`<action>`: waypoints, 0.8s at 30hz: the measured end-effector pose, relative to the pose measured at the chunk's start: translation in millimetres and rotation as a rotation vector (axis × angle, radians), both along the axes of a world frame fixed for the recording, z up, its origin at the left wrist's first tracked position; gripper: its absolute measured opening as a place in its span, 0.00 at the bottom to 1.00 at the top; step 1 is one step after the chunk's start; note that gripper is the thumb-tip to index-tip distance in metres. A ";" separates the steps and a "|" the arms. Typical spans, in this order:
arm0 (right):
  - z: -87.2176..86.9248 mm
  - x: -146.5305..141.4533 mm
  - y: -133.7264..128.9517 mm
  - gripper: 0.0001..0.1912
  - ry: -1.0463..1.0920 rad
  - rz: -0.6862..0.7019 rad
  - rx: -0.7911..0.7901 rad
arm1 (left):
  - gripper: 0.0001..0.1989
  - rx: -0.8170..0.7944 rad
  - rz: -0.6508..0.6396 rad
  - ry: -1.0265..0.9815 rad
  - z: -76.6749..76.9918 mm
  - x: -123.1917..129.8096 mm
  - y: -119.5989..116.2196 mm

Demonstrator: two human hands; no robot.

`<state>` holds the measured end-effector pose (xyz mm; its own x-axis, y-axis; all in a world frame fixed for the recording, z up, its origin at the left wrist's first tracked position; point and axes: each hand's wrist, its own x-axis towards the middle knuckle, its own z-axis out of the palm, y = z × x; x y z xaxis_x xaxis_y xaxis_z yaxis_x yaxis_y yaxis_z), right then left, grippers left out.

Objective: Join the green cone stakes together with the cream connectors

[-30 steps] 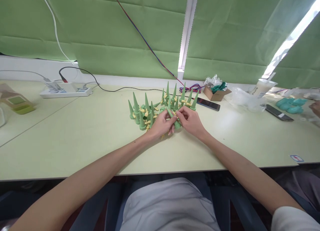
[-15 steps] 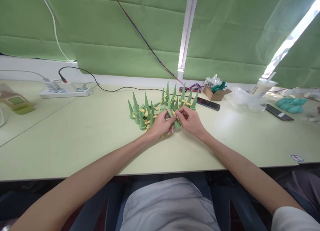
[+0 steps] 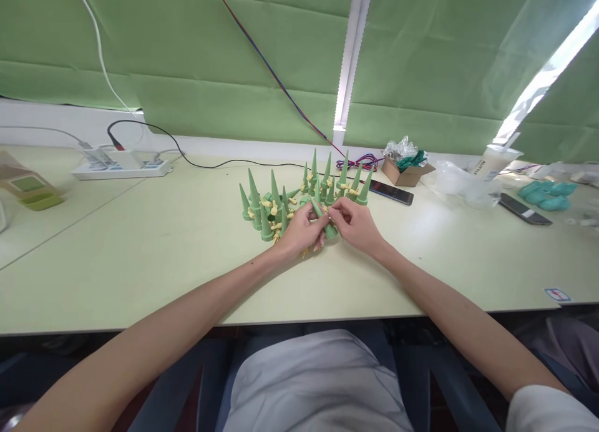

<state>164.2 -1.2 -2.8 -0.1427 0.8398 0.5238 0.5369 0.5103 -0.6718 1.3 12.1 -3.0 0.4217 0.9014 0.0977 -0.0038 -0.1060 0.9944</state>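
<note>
My left hand [image 3: 303, 230] is closed around a green cone [image 3: 330, 231], whose wide base points toward the table's front edge. The fingers of my right hand [image 3: 352, 223] are pinched at the side of this cone, at a small yellow piece that is mostly hidden by the fingertips. Several upright green cones [image 3: 266, 226] with yellow knotted cords [image 3: 274, 208] stand to the left of my hands. Behind my hands is another group of green cones [image 3: 326, 173], also with yellow pieces among them.
A black phone [image 3: 391, 193] and a small cardboard box [image 3: 406, 173] lie behind my right hand. The far left holds a power strip [image 3: 122, 169]. Toward the right are a plastic bag [image 3: 463, 183], a cup [image 3: 490, 162], a second phone [image 3: 524, 210] and teal pieces [image 3: 546, 196].
The whole view has shifted very slightly. Both hands keep almost the same pose at the cone.
</note>
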 end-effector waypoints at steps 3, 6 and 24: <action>0.7 0.1 -0.3 0.11 -0.019 0.001 0.003 | 0.16 0.003 -0.004 0.008 -1.2 -0.4 0.5; 0.9 0.5 -0.4 0.11 -0.030 0.002 0.008 | 0.15 0.007 -0.016 0.022 -1.4 -0.5 0.5; 5.5 0.3 -3.2 0.14 -0.162 -0.018 -0.006 | 0.09 -0.042 -0.022 0.095 8.3 1.5 -4.7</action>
<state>164.6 -4.4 2.8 -0.2096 0.8460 0.4902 0.6477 0.4957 -0.5786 2.8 7.4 5.3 0.4470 0.8944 0.0183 0.0893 -0.0650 0.9939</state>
